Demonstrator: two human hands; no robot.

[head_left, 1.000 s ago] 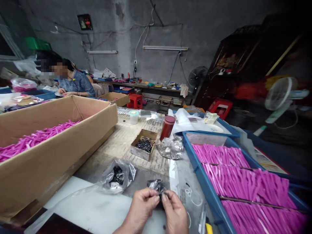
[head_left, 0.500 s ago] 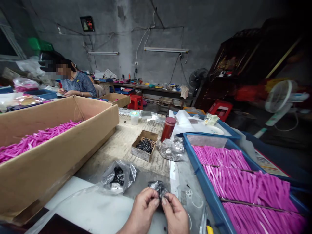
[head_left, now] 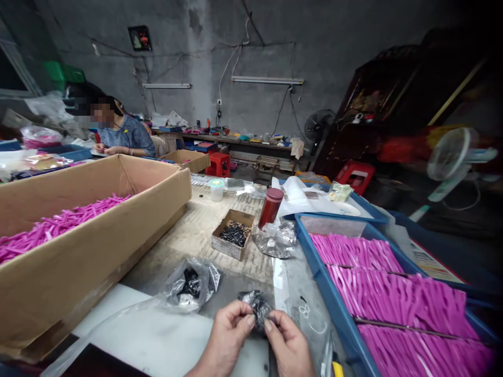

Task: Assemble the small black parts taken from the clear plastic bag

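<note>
Between my hands, low in the middle of the head view, is a small clear plastic bag [head_left: 257, 303] with dark contents. My left hand [head_left: 231, 332] pinches its left side between thumb and fingers. On the right side, my right hand [head_left: 286, 340] pinches it the same way. What the dark pieces inside are is too small to tell. A larger clear bag [head_left: 192, 285] holding black parts lies open on the table to the left. Farther back, a small cardboard box [head_left: 230, 250] contains small black pieces.
A long cardboard box [head_left: 118, 241] of magenta strips stands left; a blue tray [head_left: 326, 283] of rows of similar strips stands right. Beyond are a dark red canister [head_left: 271, 207] and a crumpled bag [head_left: 277, 241]. A cutter [head_left: 337, 366] lies near the tray. A co-worker [head_left: 128, 136] sits far left.
My hands have moved slightly apart, the right one shifting a little to the right, and more of the small bag shows between them. Both keep their pinch.
</note>
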